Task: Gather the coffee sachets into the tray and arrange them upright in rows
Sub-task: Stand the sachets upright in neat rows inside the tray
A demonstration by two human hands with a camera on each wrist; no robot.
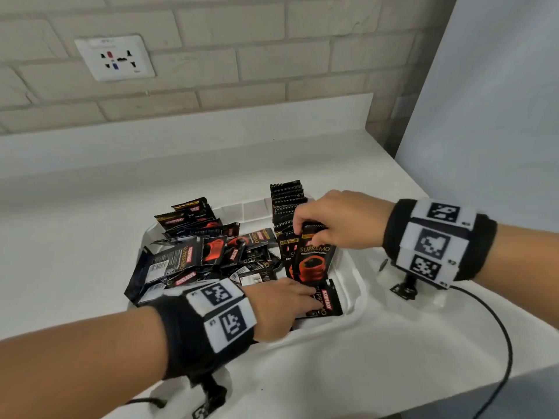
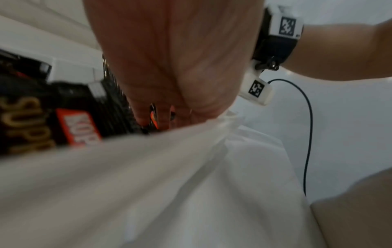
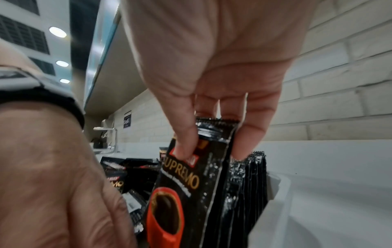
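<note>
At the white tray's (image 1: 357, 297) right wall, the right hand (image 1: 338, 219) pinches an upright sachet (image 1: 314, 255) beside the standing row (image 1: 286, 204), while the left hand's (image 1: 281, 306) flat fingers press a lying sachet (image 1: 328, 300); only the right wrist view shows the thumb-and-finger grip.

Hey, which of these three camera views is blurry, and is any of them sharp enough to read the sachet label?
Head view: mostly sharp, evenly lit; SUPREMO reads on the sachet the right hand grips. Left wrist view: heavily smeared, the tray rim a white blur and the lettering soft. Right wrist view: the held sachet is readable with glare specks, while the left hand in the foreground is out of focus.
</note>
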